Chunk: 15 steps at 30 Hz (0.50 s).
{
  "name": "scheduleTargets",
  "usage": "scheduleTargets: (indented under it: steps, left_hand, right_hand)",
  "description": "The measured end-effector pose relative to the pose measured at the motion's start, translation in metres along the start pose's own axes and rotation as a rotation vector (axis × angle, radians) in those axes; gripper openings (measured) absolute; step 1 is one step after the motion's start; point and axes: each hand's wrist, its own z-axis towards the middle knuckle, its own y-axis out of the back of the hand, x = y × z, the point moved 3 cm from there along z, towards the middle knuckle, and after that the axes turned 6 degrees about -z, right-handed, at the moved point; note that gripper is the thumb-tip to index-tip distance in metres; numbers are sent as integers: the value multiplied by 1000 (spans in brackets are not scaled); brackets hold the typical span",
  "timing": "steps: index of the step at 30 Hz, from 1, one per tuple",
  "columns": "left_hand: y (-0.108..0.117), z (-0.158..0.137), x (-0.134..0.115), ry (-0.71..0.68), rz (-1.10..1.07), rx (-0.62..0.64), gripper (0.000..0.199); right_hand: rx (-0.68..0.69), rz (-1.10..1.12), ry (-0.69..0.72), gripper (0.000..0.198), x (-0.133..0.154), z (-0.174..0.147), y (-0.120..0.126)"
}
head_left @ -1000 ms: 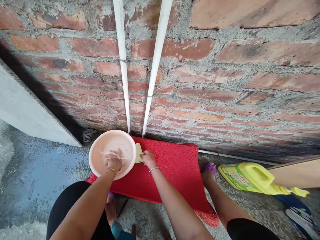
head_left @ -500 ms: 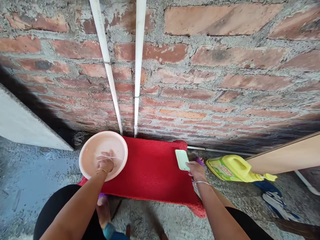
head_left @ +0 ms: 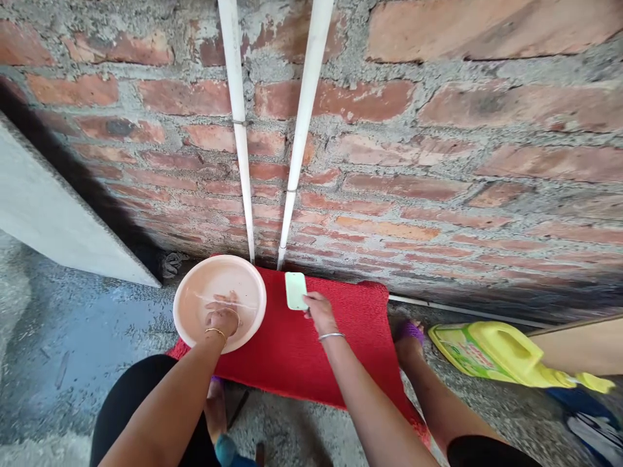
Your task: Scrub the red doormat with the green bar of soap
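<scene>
My left hand is inside a pale peach basin, its fingers spread and stretched out in what looks like clear water. The basin sits on the left part of a red cloth. In my right hand is a pale green phone case, a flat rectangle with rounded corners, gripped by its lower right edge. It is held above the cloth, just right of the basin. Whether a phone is inside it, I cannot tell.
A brick wall with two white pipes rises behind the cloth. On the floor at right lies a yellow jug. A grey slab leans at left. My feet in purple footwear flank the cloth.
My right hand has carried the phone case leftward from the cloth's right end to near the basin. My left hand stays in the basin. The view has shifted slightly.
</scene>
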Motion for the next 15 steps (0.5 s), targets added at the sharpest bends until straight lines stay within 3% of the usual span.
scheduleTargets:
  steps: [4,7,11,15]
  left_hand:
    - [1,-4,1,-7,35,43,86]
    - [3,-5,1,-9,38,23,82]
    - [7,-5,-1,48,100,77,85]
    - [14,-6,-3,30,69,77,89]
  right_hand:
    - [101,-67,-5,12,8,11,-68]
    - [132,-118,-22,14,7,17,-84]
    - [103,-142,-44,12,0,26,-50]
    - [-19,-121,-81,12,-14,33,26]
